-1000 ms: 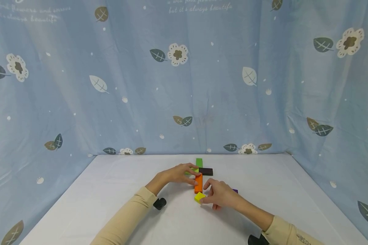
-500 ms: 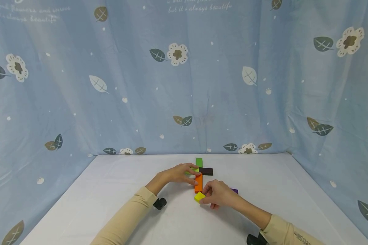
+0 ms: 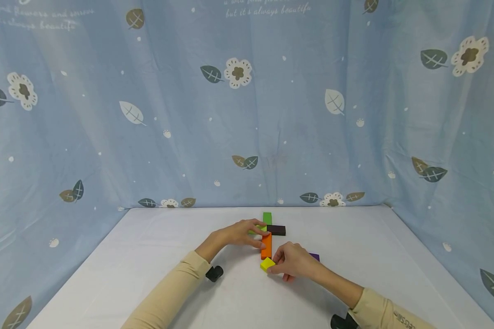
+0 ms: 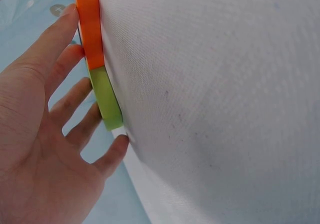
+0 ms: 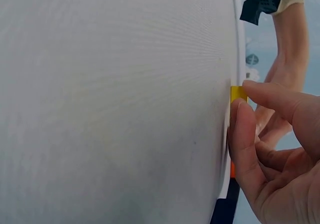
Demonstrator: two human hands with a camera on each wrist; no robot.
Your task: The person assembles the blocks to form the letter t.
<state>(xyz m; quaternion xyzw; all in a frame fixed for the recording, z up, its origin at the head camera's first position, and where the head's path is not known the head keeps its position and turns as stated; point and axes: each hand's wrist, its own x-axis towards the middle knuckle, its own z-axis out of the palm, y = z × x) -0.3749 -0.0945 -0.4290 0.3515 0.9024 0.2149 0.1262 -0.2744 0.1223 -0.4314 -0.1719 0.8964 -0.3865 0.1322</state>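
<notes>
In the head view several blocks lie on the white table. A green block [image 3: 267, 218] is at the far end, with a lime block [image 3: 262, 229] and a black block [image 3: 276, 230] meeting below it, then an orange block [image 3: 266, 249]. My left hand [image 3: 240, 233] reaches over from the left; in the left wrist view its fairly straight fingers touch the orange block [image 4: 89, 28] and the lime block [image 4: 106, 98]. My right hand [image 3: 296, 261] pinches a yellow block [image 3: 267, 263] between thumb and finger, turned at an angle close to the orange block's near end.
A purple block [image 3: 314, 257] shows partly behind my right hand. Black camera mounts [image 3: 215, 273] hang at both wrists over the table [image 3: 164, 256]. A blue patterned curtain [image 3: 288, 123] stands at the back and sides.
My right index finger has come down to the yellow block, and the right hand has shifted slightly left. My left hand has stayed in place on the blocks.
</notes>
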